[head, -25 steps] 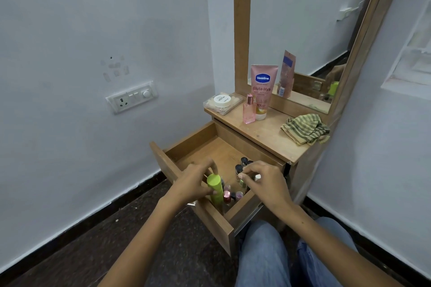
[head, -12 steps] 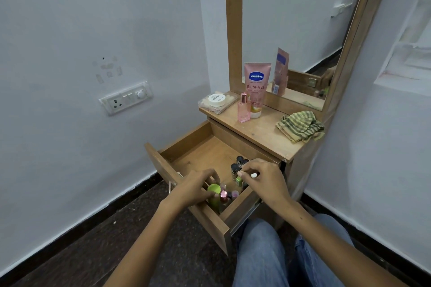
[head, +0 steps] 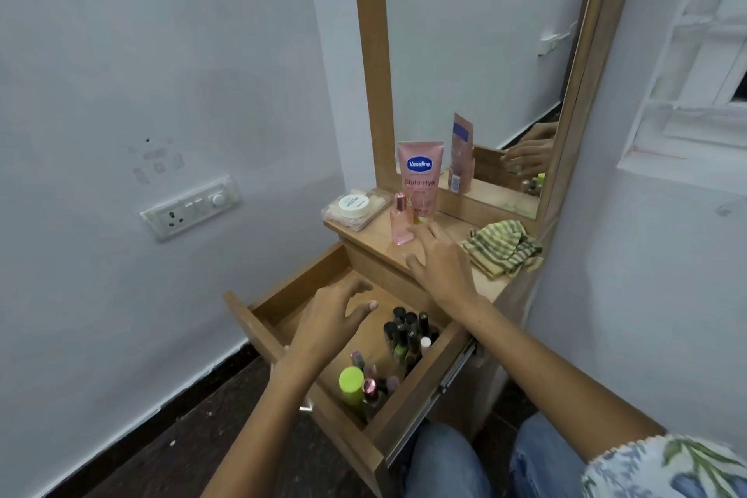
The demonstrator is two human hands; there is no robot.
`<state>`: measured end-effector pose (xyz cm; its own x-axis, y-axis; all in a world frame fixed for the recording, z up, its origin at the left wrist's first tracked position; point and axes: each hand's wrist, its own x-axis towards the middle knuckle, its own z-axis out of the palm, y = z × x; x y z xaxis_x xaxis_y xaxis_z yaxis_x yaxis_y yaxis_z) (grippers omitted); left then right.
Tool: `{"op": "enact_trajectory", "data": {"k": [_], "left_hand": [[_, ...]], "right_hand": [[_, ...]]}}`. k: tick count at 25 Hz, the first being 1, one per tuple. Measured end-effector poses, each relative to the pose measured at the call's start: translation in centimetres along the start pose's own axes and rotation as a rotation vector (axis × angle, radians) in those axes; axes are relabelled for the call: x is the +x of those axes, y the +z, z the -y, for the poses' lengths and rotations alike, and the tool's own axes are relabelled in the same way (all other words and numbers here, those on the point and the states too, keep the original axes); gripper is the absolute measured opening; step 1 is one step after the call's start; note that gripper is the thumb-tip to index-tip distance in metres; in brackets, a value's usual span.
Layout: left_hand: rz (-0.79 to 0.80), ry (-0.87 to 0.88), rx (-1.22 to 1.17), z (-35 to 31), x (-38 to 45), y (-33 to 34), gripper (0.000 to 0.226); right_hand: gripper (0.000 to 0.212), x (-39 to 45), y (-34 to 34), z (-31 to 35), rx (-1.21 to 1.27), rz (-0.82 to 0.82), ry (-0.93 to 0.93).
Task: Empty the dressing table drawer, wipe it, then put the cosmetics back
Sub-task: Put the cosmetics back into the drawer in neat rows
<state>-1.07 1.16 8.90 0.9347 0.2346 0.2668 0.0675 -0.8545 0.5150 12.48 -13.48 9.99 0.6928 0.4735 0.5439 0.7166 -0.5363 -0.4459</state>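
Observation:
The wooden drawer (head: 283, 303) of the dressing table stands pulled out. In its near right corner stand several small nail-polish bottles (head: 408, 332) and a bottle with a lime-green cap (head: 351, 382). My left hand (head: 331, 319) hovers over the drawer's bare middle, fingers spread, holding nothing. My right hand (head: 438, 263) is above the tabletop (head: 376, 232), fingers straight, its fingertips close to a small pink perfume bottle (head: 401, 220). Behind that stands a pink Vaseline tube (head: 420, 174). A green striped cloth (head: 503, 247) lies crumpled on the tabletop's right side.
A clear flat box with a white jar (head: 353, 206) on it sits at the tabletop's left corner. The mirror (head: 485, 53) rises behind. A switch panel (head: 190, 206) is on the left wall. My knees in jeans (head: 440, 465) are just below the drawer front.
Both hands have let go of the bottles in the drawer. My right hand rose to the tabletop near the perfume bottle; my left lifted and opened over the drawer.

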Motion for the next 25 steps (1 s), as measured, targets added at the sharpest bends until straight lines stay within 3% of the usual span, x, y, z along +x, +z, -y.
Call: {"op": "enact_trajectory", "data": {"k": [7,12,16,19,25], "left_hand": [[-0.205,-0.086,-0.102,-1.8,7.7,1.2,0.047],[-0.223,-0.084,-0.183,-2.0,12.3,3.1,0.053],[-0.29,-0.138,-0.232,-2.2,14.1,4.7,0.029],[-0.366,-0.162,-0.269,-2.6,14.5,5.2,0.01],[-0.352,-0.1,-0.227,-1.6,12.2,4.1,0.013]], "right_hand": [[0.056,6.0,2.9,-1.1,-0.058,0.011,0.078],[0.047,6.3,3.6,-2.2,0.028,-0.019,0.047],[0.035,6.2,2.8,-3.1,0.205,-0.049,0.05],[0.037,5.9,2.1,-3.5,0.276,-0.074,0.055],[0.038,4.8,1.3,-3.7,0.323,-0.077,0.057]]}}
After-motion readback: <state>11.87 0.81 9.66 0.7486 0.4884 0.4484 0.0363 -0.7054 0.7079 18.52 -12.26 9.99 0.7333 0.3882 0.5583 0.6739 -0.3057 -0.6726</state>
